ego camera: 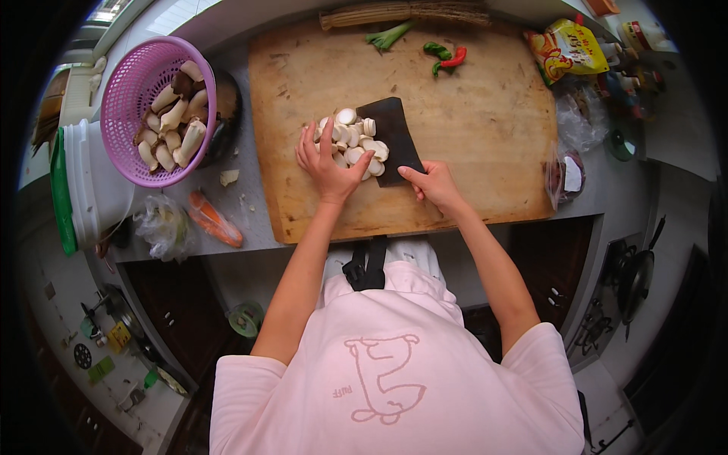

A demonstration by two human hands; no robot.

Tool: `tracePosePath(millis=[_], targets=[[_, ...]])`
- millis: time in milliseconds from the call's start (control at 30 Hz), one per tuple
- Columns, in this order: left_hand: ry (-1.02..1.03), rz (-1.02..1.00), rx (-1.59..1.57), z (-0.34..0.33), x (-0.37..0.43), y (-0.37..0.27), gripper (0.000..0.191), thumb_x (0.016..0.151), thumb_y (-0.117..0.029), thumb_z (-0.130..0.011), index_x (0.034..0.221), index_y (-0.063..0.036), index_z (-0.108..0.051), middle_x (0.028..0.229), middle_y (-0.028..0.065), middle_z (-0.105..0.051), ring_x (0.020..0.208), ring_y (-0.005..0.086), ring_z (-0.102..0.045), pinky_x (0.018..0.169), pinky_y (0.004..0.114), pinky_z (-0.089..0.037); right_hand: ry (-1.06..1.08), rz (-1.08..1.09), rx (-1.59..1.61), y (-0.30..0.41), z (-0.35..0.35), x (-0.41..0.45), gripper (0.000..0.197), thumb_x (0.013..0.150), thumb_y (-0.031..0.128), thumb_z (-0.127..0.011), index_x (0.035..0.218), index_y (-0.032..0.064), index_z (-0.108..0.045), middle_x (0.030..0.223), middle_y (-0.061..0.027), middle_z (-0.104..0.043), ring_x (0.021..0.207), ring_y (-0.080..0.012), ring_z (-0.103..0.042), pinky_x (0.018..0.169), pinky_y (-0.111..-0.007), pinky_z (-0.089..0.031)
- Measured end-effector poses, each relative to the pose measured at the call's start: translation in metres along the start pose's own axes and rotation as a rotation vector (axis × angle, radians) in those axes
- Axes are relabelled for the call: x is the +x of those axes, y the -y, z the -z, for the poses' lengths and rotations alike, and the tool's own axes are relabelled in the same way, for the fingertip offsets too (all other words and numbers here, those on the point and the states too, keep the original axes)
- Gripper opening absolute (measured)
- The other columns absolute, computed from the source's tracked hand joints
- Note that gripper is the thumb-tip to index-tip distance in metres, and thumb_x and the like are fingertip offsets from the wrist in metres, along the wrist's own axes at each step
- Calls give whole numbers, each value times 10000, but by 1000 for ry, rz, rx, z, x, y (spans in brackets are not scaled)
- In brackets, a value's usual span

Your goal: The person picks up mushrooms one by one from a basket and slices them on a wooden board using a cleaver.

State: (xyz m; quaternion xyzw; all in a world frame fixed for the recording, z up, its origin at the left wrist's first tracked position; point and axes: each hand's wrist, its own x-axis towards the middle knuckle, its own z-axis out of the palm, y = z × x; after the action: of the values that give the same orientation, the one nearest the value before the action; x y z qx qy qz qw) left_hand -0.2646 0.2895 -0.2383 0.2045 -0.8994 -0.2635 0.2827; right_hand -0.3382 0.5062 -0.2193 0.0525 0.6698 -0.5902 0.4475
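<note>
On the large wooden cutting board [483, 119] lies a pile of sliced king oyster mushrooms [354, 136], white and round. My left hand [333, 170] is spread around the pile's near and left side, thumb and fingers wide apart, touching slices. A dark cleaver [398, 133] lies nearly flat against the right side of the pile, its broad blade close to the board. My right hand [433, 185] grips the cleaver's handle, with the thumb on the blade's near end. Some slices overlap the blade's left edge; what lies under my left palm is hidden.
A purple plastic basket [122, 142] holds whole mushrooms at left, beside a white bucket [91, 176]. Bagged carrots [213, 219] lie near the counter's front. Peppers [446, 58], a scallion piece [389, 37] and a straw brush [398, 12] occupy the board's far side. A yellow seasoning bag [569, 50] stands right.
</note>
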Motion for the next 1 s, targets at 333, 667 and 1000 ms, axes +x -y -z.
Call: tracePosePath(millis=[333, 667, 1000], targets=[[4, -5, 8, 0, 0, -2, 858, 640, -583, -851, 1371, -204, -611, 1427, 151, -481, 1344, 389, -389, 1138, 561, -236, 43, 4, -3, 0, -49, 12, 347, 912, 235, -763, 667, 57, -595, 566, 12, -566, 448, -63, -505, 404, -244, -373], [-10, 8, -128, 0, 7, -15, 691, 616, -368, -921, 1240, -173, -698, 1358, 105, -529, 1277, 349, -447, 1094, 485, -323, 50, 3, 20, -1, -50, 13, 384, 921, 224, -751, 618, 61, -579, 515, 19, -527, 410, -60, -460, 386, -252, -331], [88, 56, -330, 20, 22, -38, 542, 611, -198, -910, 1127, -201, -743, 1355, 106, -536, 1231, 334, -493, 1027, 448, -437, 27, -90, 117, 26, -49, -27, 328, 939, 216, -735, 685, 94, -568, 558, 37, -520, 441, -50, -457, 394, -240, -351]])
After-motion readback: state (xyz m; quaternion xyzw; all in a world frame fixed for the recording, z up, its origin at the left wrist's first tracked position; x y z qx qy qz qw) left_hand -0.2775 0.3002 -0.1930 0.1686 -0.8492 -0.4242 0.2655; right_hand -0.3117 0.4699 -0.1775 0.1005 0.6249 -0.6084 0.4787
